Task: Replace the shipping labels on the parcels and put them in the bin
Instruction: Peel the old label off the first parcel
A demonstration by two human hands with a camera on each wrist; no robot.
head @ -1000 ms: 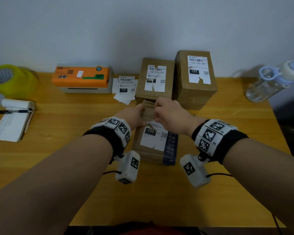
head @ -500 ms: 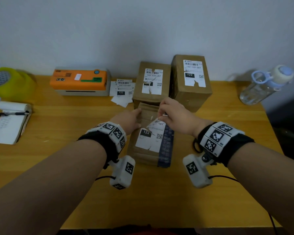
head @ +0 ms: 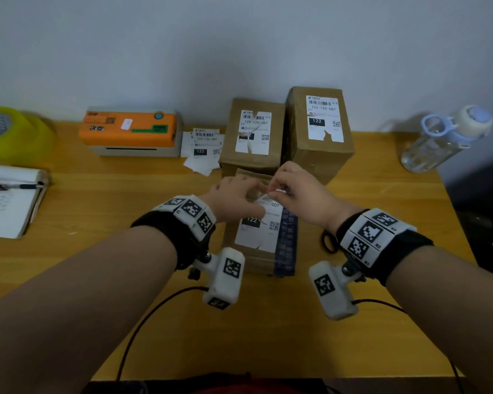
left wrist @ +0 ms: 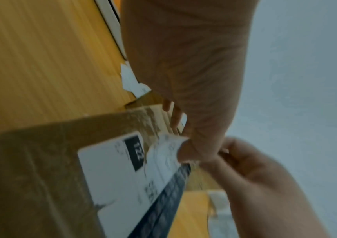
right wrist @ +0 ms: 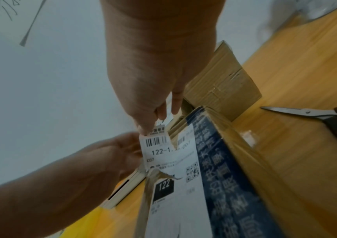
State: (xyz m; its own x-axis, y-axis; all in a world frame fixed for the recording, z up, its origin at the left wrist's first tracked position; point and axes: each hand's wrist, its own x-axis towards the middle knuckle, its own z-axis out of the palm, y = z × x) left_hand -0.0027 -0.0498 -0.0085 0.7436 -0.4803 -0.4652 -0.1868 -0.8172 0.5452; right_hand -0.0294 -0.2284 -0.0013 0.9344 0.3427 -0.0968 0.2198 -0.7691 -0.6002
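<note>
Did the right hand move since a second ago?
Yes. The right hand has lifted, peeling the label's top corner up off the parcel, which stays on the table.

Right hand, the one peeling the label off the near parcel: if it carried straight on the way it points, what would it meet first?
Probably the left hand. The right hand, pinching the torn label, points left and away across the near parcel, and the left fingers lie close in that line. Depth is unclear; beyond them stands the middle parcel.
</note>
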